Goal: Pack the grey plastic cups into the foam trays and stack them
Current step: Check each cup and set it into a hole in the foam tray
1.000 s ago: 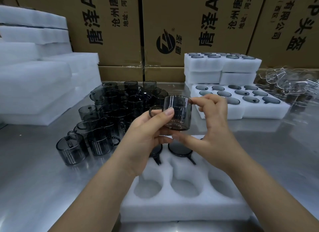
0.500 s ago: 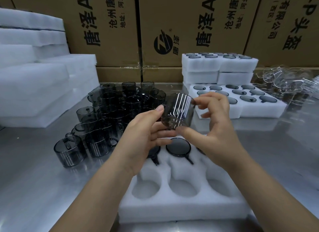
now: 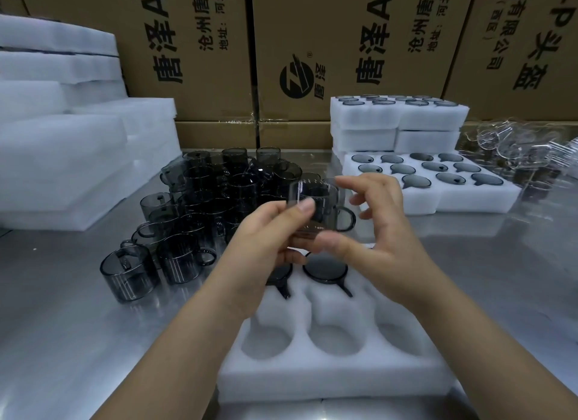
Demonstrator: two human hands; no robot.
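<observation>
A smoky grey cup (image 3: 325, 208) with a loop handle pointing right is held in the air above the near foam tray (image 3: 334, 376). My left hand (image 3: 269, 241) pinches its left wall with thumb and fingers. My right hand (image 3: 375, 232) supports it from below with the thumb, its fingers spread above the cup. Two cups (image 3: 325, 269) sit upside down in the tray's far row, partly hidden by my hands; three near holes are bare. A pile of loose grey cups (image 3: 219, 194) stands on the table to the left.
A filled foam tray (image 3: 481, 200) lies at the right, behind it a stack of filled trays (image 3: 397, 119). Blank foam slabs (image 3: 62, 157) pile up at the left. Clear plastic parts (image 3: 525, 150) lie far right. Cardboard boxes (image 3: 312, 44) wall off the back of the steel table (image 3: 93, 341).
The cup has been turned in my hands: its handle, earlier on the left, now points right. My right fingers have lifted off the rim and spread.
</observation>
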